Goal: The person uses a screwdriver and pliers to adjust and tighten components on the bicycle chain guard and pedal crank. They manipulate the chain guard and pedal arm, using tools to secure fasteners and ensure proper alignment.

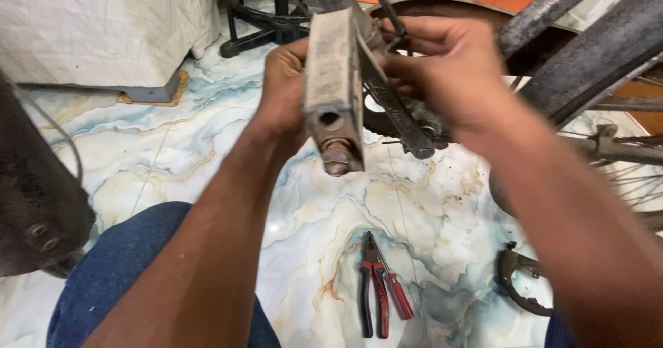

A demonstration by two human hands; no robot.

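Looking down from the person's head, 2 bare hands work at a dusty bicycle pedal (333, 79) raised in the upper middle of the view; the left hand (282, 92) sits just behind the pedal's left side, touching it, but its fingers are hidden by the pedal block, so their grip cannot be told; the right hand (449, 68) is to the pedal's right, its fingers curled narrow around the upper end of the dark crank arm (397, 113), which slants down to a rounded end beside the chainring (376, 123); the pedal's axle end points toward the camera, showing 1 round hole and a rusty nut below it.

What the right fingertips pinch is hard to make out; the chainring is mostly hidden behind hand and crank; the wheel (621, 161) is cut off at the right edge, as is a dark bulky shape at the left edge.

On the marbled floor (173, 148) lie 1 pair of red-handled pliers (378, 286), and, well apart to the right, 1 curved dark metal part (518, 279); 1 knee in blue trousers (117, 272) shows at lower left.
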